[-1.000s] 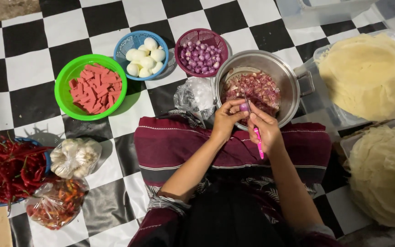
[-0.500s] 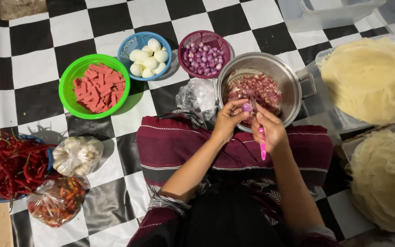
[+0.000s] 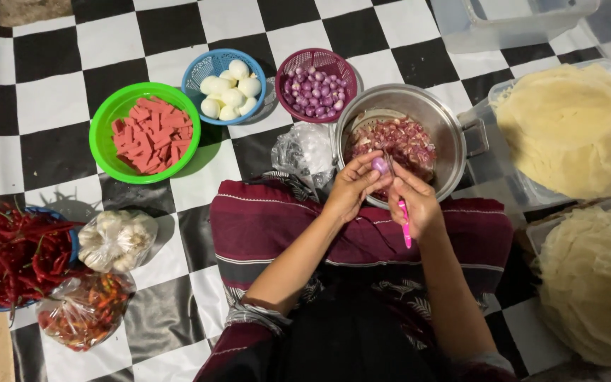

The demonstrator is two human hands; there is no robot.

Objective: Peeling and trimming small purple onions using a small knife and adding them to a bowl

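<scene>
Hands barely shifted since earlier frame, knife tip nearer shallot. Left hand [image 3: 351,187] pinches shallot [image 3: 379,165] over pot [image 3: 454,134], so peel drops in. Right hand [image 3: 413,205] grips pink knife [image 3: 404,221]. Purple basket [image 3: 317,85] at 11 o'clock of pot.

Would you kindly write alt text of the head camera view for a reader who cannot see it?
Seen from above, a seated person's left hand holds a small purple shallot while the right hand works it with a pink-handled knife over a steel pot of peelings. Baskets of boiled eggs, shallots and red sausage pieces sit on a checkered mat.
</scene>
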